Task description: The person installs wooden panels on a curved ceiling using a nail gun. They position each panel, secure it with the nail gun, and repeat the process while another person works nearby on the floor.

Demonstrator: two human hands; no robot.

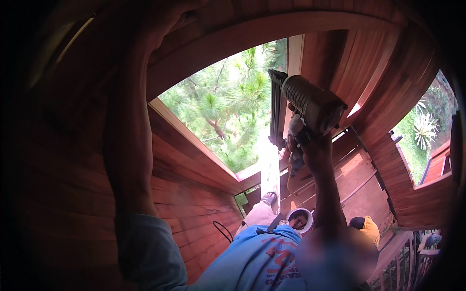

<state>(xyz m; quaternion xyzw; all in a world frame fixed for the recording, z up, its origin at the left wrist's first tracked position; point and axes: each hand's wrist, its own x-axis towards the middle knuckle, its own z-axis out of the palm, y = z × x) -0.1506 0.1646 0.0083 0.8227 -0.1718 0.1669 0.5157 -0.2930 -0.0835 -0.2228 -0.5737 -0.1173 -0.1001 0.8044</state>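
Both my arms are raised. My right hand (310, 143) is closed around the grip of a nail gun (308, 99), which has a ribbed, rounded body and a long dark magazine. The gun's narrow dark nose points up toward the upper left, beside a wooden post at the window opening. A thin hose hangs below the grip. High on the left, my left hand (177, 12) reaches up against the dark wood by the curved wooden beam (233, 36). Its fingers are mostly lost in shadow and at the picture's upper edge.
Reddish plank walls (179, 194) surround me. A window opening (218, 106) shows pine branches; another opening (427, 131) lies to the right. Below are a bright upright board (270, 165), a white-rimmed round container (309, 224), a person in yellow (371, 230), and a railing (400, 257).
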